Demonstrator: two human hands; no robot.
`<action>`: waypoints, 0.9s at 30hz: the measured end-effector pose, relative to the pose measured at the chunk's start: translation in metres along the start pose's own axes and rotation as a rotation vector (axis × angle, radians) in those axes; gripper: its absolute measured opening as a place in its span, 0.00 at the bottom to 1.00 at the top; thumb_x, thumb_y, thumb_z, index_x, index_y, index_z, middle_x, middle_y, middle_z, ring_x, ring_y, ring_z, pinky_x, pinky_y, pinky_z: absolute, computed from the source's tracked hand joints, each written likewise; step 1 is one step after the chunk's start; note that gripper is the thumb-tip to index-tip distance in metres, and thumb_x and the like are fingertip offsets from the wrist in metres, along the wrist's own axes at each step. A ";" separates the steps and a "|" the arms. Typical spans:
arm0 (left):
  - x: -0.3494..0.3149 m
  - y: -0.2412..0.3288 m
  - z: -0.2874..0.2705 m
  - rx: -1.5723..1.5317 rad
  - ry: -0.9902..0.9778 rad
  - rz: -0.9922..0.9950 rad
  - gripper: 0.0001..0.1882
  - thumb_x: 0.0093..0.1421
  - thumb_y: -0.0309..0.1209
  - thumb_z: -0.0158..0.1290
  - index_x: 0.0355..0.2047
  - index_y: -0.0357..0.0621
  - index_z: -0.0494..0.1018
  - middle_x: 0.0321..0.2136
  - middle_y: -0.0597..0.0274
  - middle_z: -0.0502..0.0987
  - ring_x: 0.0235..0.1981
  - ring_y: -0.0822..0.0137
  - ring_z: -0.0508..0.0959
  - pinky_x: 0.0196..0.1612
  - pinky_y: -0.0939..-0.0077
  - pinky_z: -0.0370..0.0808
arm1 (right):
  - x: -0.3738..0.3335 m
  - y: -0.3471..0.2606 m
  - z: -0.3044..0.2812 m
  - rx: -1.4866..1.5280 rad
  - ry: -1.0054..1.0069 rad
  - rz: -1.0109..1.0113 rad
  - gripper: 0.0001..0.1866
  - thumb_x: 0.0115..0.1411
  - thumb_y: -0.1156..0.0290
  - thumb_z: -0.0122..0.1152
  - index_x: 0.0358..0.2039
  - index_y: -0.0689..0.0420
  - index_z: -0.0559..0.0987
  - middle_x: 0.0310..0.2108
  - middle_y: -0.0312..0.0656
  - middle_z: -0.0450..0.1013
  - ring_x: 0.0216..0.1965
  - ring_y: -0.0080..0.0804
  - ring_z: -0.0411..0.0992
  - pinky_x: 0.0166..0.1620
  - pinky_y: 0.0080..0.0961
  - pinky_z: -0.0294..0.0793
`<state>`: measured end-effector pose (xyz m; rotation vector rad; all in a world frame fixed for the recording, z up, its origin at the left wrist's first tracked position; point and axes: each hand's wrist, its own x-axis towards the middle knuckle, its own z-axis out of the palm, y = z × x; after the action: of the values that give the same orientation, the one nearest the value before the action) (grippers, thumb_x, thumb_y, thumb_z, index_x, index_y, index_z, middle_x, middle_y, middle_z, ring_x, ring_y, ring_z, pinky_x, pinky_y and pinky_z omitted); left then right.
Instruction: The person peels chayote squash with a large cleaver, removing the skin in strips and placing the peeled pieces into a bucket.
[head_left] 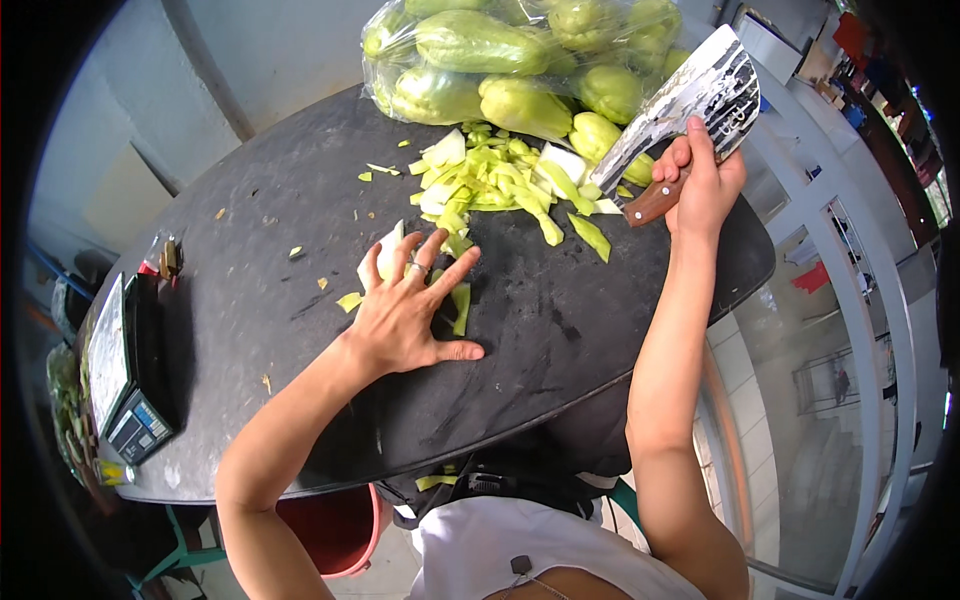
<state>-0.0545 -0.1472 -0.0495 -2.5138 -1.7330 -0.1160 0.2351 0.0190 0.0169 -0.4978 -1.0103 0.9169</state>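
My left hand (402,315) is open, its fingers spread over the dark tabletop (260,225). Beneath and beside those fingers are a pale peeled piece (385,258), partly hidden, and a few green peel strips (461,310). In my right hand (708,188) is a cleaver with a broad patterned blade (690,100), raised at the table's right side. My fingers wrap its brown wooden handle (652,203). Between the hands and the far edge lies a heap of light green peelings (480,180) with some pale cut pieces.
A clear plastic bag of several green chayotes (480,45) rests at the far edge, one chayote (597,135) beside the peelings. A scale (140,425) stands at the left edge. Below the table is a red bucket (372,540); a grey metal railing (840,250) runs along the right.
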 end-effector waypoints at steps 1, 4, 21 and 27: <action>0.002 -0.004 0.007 0.002 0.004 -0.005 0.63 0.42 0.82 0.48 0.72 0.58 0.53 0.67 0.43 0.54 0.69 0.40 0.52 0.64 0.26 0.44 | -0.001 -0.001 0.003 0.004 -0.005 -0.002 0.09 0.66 0.73 0.58 0.30 0.60 0.69 0.17 0.34 0.64 0.14 0.22 0.63 0.19 0.26 0.68; 0.035 -0.024 0.013 0.080 0.145 -0.076 0.64 0.42 0.84 0.43 0.72 0.58 0.51 0.68 0.46 0.52 0.69 0.41 0.52 0.64 0.27 0.45 | 0.000 0.000 0.003 0.020 -0.019 -0.035 0.09 0.66 0.74 0.58 0.30 0.60 0.69 0.17 0.35 0.64 0.14 0.22 0.63 0.19 0.26 0.68; -0.038 -0.089 -0.012 -0.160 -0.052 -0.426 0.52 0.59 0.72 0.42 0.73 0.53 0.47 0.68 0.36 0.54 0.70 0.40 0.50 0.69 0.40 0.45 | -0.003 0.001 0.001 0.001 -0.021 -0.004 0.10 0.66 0.73 0.59 0.29 0.59 0.69 0.17 0.34 0.65 0.15 0.23 0.64 0.19 0.25 0.68; -0.036 -0.043 0.018 -0.170 -0.108 -0.612 0.52 0.62 0.71 0.37 0.75 0.57 0.34 0.71 0.29 0.39 0.72 0.30 0.36 0.71 0.37 0.36 | -0.007 -0.001 0.008 -0.011 -0.032 -0.025 0.10 0.66 0.73 0.59 0.29 0.59 0.69 0.17 0.34 0.64 0.14 0.23 0.64 0.20 0.26 0.68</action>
<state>-0.1070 -0.1638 -0.0706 -2.0224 -2.5771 -0.1738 0.2272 0.0124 0.0174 -0.4805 -1.0491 0.9002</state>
